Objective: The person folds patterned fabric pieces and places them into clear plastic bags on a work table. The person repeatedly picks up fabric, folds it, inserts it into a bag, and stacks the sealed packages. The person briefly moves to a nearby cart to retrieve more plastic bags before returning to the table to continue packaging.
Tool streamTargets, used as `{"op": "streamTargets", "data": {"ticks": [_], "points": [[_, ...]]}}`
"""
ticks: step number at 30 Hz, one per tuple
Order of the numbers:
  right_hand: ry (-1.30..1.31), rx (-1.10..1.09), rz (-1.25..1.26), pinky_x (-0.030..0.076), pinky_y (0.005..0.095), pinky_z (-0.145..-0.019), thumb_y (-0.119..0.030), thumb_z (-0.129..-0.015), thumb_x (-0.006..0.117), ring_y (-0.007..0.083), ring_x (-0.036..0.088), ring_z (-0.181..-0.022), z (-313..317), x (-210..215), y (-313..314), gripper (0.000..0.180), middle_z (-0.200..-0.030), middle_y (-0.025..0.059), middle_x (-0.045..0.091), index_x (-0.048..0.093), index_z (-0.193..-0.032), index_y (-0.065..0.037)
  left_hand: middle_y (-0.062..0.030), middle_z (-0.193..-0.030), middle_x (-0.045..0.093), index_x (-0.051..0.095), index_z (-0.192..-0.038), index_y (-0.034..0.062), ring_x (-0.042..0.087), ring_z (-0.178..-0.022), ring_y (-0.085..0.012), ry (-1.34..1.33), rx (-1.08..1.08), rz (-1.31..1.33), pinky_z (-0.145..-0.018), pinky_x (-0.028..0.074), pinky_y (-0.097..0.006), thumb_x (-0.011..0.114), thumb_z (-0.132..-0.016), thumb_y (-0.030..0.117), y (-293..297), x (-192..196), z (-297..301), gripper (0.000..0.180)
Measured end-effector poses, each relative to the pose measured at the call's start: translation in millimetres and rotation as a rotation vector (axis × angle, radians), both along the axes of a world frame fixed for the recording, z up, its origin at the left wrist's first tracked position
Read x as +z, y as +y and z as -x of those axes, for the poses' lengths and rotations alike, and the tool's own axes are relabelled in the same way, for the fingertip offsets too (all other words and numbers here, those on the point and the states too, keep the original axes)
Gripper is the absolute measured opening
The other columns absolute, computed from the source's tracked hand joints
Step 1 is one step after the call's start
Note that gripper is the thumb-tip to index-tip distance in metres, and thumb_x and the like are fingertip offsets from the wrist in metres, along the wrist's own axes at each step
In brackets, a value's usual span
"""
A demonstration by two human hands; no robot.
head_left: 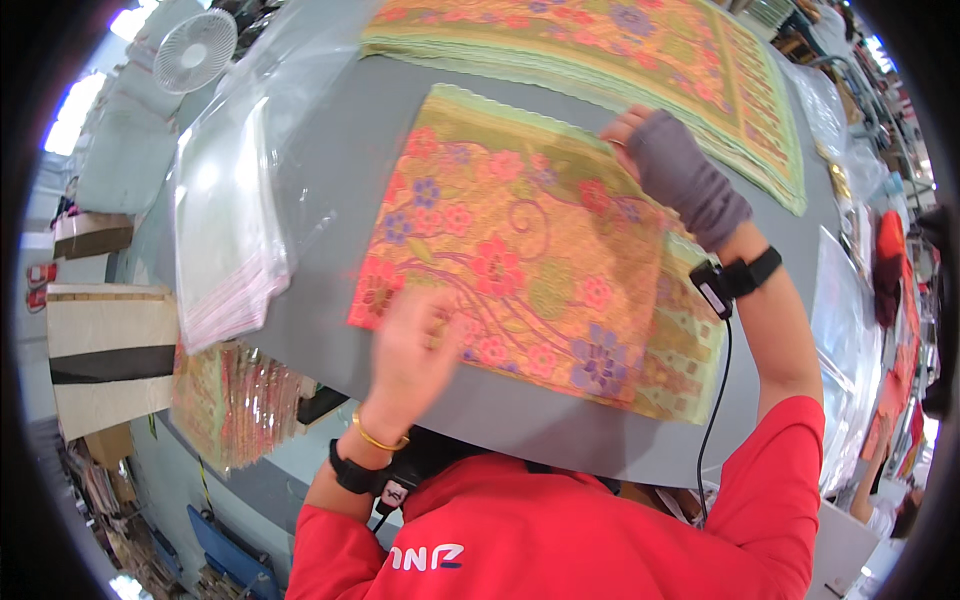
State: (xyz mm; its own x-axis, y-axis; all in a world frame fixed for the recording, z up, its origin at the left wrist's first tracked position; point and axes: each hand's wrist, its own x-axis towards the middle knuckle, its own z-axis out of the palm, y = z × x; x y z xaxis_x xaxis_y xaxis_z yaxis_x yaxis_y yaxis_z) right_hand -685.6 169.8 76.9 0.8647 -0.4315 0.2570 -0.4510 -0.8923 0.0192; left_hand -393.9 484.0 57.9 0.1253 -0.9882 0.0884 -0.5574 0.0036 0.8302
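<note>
A folded batik-style cloth, orange with pink and purple flowers and green borders, lies on the grey table in front of me. My right hand, in a grey fingerless sleeve, is at its far edge. The fingers there are closed and seem to pinch the border; the fingertips are partly hidden. Over the near left part of the cloth is my left hand, smeared by motion. Its fingers look bent, but I cannot make out whether they grip anything. Beyond the cloth lies a stack of similar folded cloths.
Clear plastic bags are piled on the left of the grey table. Below them sit bagged cloths beside a cardboard box. More plastic sleeves lie on the right. A cable hangs from my right wrist.
</note>
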Motion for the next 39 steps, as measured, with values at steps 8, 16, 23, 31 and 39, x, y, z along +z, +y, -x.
{"op": "streamTargets", "data": {"ticks": [8,16,23,31,39], "points": [[-0.232,0.170,-0.283,0.050,0.0525,-0.105,-0.021,-0.095,0.076,0.0400,0.061,-0.123,-236,-62,-75,0.038,-0.136,0.0149,0.063,0.067,-0.130,-0.009,-0.0087,-0.097,0.063,0.066,-0.090,0.0021,0.059,-0.085,-0.0302,-0.640,0.158,0.060,-0.079,0.052,-0.042,0.087,-0.087,0.022,10,-20,-99,0.030],[-0.326,0.203,-0.450,0.054,0.0491,-0.090,-0.018,-0.097,0.073,0.0399,0.065,-0.104,-226,22,-52,0.023,-0.114,0.0143,0.067,0.069,-0.117,-0.007,-0.0018,-0.079,0.043,0.054,-0.091,0.0000,0.042,-0.074,-0.0101,-0.475,0.215,0.177,-0.068,0.040,-0.027,0.073,-0.100,0.003,-35,65,-186,0.021],[-0.389,0.363,-0.387,0.056,0.0462,-0.078,-0.015,-0.098,0.070,0.0399,0.068,-0.086,-87,63,21,0.012,-0.094,0.0138,0.071,0.071,-0.105,-0.005,-0.0104,-0.080,0.054,0.049,-0.080,0.0037,0.053,-0.075,-0.0317,-0.567,-0.144,0.405,-0.065,0.043,-0.040,0.072,-0.073,-0.016,34,101,-111,0.031],[-0.159,0.358,-0.522,0.053,0.0439,-0.099,-0.013,-0.083,0.083,0.0336,0.059,-0.113,8,-28,150,0.040,-0.122,0.0085,0.063,0.069,-0.120,-0.009,-0.0118,-0.110,0.059,0.061,-0.094,0.0054,0.060,-0.106,-0.0356,-0.590,-0.371,0.241,-0.093,0.052,-0.048,0.078,-0.075,0.011,135,-7,-60,0.026],[-0.083,0.228,-0.302,0.050,0.0437,-0.098,-0.015,-0.086,0.078,0.0308,0.061,-0.110,17,-11,199,0.035,-0.113,0.0078,0.065,0.067,-0.119,-0.010,-0.0108,-0.120,0.059,0.069,-0.109,0.0053,0.059,-0.119,-0.0353,-0.703,-0.294,0.336,-0.100,0.052,-0.049,0.081,-0.079,0.010,139,-42,-55,0.033]]}}
